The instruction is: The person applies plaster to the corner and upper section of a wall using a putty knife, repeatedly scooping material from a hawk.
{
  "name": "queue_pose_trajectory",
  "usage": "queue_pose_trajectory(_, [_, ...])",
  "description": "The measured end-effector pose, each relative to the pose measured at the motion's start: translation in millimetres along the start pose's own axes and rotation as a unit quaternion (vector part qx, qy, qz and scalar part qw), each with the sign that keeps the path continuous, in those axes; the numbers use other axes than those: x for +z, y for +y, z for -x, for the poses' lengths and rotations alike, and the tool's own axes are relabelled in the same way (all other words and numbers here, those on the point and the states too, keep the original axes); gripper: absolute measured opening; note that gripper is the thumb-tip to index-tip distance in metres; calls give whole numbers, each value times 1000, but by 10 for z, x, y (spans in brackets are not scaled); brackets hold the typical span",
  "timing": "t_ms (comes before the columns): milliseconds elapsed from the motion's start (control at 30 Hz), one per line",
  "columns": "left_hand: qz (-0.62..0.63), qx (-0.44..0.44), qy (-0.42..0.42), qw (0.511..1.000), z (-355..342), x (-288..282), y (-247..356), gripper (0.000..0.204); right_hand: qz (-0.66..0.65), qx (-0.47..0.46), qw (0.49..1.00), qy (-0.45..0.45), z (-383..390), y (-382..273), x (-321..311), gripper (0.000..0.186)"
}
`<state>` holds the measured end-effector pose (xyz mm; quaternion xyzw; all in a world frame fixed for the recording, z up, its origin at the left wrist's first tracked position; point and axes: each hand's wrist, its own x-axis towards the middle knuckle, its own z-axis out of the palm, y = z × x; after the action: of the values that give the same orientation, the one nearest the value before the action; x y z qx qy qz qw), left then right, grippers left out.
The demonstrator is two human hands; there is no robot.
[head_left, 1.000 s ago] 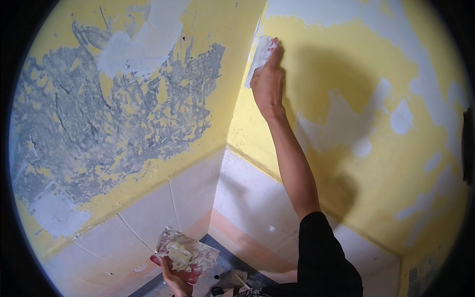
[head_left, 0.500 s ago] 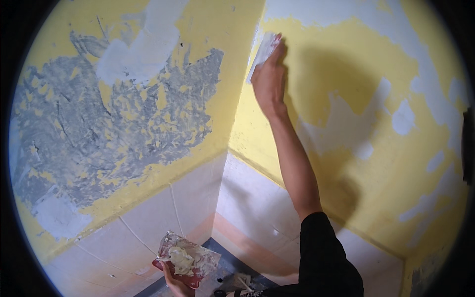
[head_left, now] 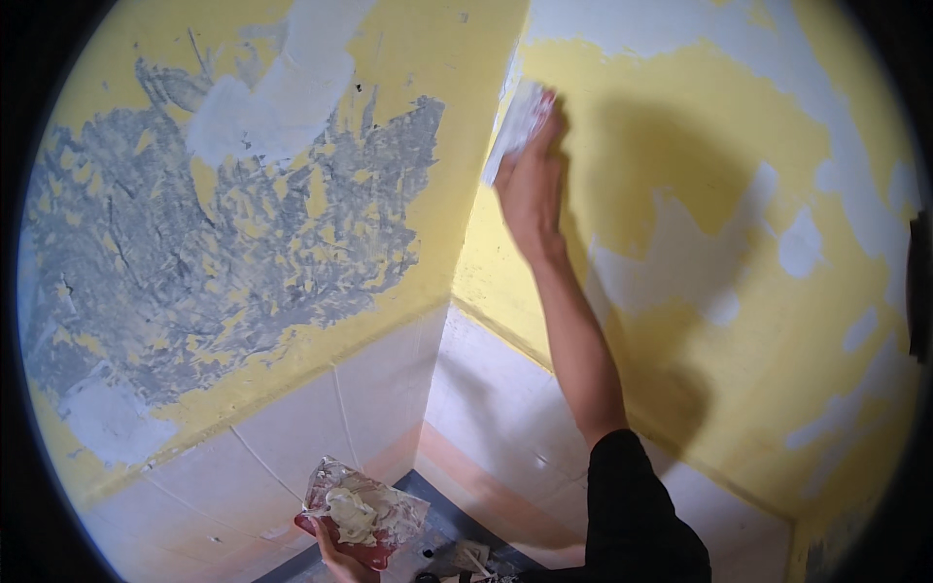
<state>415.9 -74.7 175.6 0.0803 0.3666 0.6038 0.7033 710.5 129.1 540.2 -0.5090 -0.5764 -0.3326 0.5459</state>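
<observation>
My right hand [head_left: 532, 194] is closed on a putty knife [head_left: 515, 131] with a red handle and a white-smeared blade, held against the yellow wall [head_left: 505, 248] beside the inner corner near the top middle. My bare forearm and black sleeve reach up to it from the lower right. At the lower middle my left hand [head_left: 340, 554] grips a red board [head_left: 374, 554], coated in white and grey residue, with a lump of white putty [head_left: 352, 510] on it.
The left wall [head_left: 389, 58] carries a large rough grey area [head_left: 224, 253] and white patches. The right wall has white filler patches [head_left: 680, 262]. Pale tiles [head_left: 282, 428] with a pink band line both lower walls. A grey surface [head_left: 437, 496] with small tools lies at the bottom.
My right hand and the knife moved slightly up along the corner, then down to a little below where they began. My left hand with the board has shifted slightly lower.
</observation>
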Motion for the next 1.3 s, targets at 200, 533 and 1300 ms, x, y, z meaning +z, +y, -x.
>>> queue_pose_trajectory(200, [-31,-4,-20,999,102,89,32,56,39,63,994,-80,-746,82,33,74])
queue_pose_trajectory(533, [-13,46,-32,998,171,176,7,55,-2,-102,992,69,-59,329,-77,75])
queue_pose_trajectory(1300, [-35,27,-31,999,-383,-541,-251,56,79,20,997,12,-275,165,19,64])
